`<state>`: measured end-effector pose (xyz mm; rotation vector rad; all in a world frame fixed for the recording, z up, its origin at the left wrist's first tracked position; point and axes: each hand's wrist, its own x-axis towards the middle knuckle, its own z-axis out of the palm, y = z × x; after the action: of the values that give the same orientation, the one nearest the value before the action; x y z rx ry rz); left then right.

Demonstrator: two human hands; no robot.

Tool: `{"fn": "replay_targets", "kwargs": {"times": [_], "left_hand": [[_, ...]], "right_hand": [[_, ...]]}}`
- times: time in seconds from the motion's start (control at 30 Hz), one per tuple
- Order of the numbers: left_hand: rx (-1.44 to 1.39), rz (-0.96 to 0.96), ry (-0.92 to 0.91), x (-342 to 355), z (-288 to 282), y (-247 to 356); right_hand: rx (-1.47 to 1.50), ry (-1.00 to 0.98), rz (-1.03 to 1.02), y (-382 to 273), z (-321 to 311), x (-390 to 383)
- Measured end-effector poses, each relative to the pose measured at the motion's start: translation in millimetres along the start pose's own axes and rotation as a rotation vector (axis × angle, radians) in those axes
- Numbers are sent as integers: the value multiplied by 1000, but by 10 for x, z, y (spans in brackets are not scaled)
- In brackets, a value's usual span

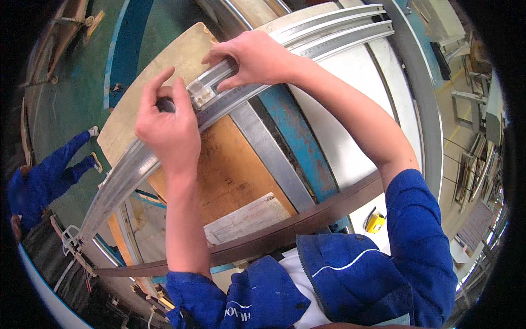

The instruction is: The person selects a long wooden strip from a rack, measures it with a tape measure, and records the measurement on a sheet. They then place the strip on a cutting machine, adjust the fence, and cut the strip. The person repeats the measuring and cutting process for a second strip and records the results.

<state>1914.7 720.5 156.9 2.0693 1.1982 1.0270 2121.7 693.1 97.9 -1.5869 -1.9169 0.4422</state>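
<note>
1. At the far left, down on the green painted floor (76, 98), another person in blue work clothes (46, 178) is standing, well apart from the bench.
2. A little more to the right lies a pale beige flat board (164, 66), and the long silver aluminium rail with several grooves (123, 178) crosses over it. The rail runs from the lower left up to the upper right.
3. The left hand (167, 129) is on top of this rail, near its middle part. The fingers are bent together around a small dark object (166, 104), which is pressed against the rail; I cannot tell what kind of object it is, because the hand covers most of it.
4. Just beside the left hand, a small whitish plastic block (201, 93) sits in the groove of the rail. It is between the two hands.
5. Under the rail there is an orange-brown wooden panel (230, 170), and a white printed paper sheet (246, 219) lies on its lower part.
6. The right hand (255, 57) grips the rail just right of the whitish block. The thumb is below the rail and the other fingers curl over the top, so the hand is closed firmly on the rail.
7. Further right, a worn blue metal beam (301, 142) and a grey metal strip (271, 156) pass under the rail.
8. Near the lower right, a small yellow object (375, 222) lies on the white surface (350, 137), close to the blue sleeve.
</note>
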Motion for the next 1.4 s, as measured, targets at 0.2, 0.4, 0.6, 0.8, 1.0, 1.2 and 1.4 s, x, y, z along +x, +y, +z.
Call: {"fn": "replay_targets", "kwargs": {"times": [0.2,0.4,0.6,0.8,1.0,1.2,1.4], "left_hand": [[-68,-46,-418,88,-610,11],[181,-35,-486,185,-627,-260],[-192,220,-665,260,-229,-707],[-270,293,-814,469,-277,-887],[-54,304,-851,432,-912,-1239],[-50,180,-666,175,-1639,-1594],[41,117,-505,-37,-1780,-1824]], "right_hand": [[-43,-54,33,-14,-4,15],[-59,-54,4,-24,7,32],[-94,-58,-13,-18,49,17],[-132,-40,-28,-101,37,86],[-201,-35,-27,-135,84,118],[-338,-60,-6,-175,142,119],[-203,-57,-63,-325,229,174]]}}
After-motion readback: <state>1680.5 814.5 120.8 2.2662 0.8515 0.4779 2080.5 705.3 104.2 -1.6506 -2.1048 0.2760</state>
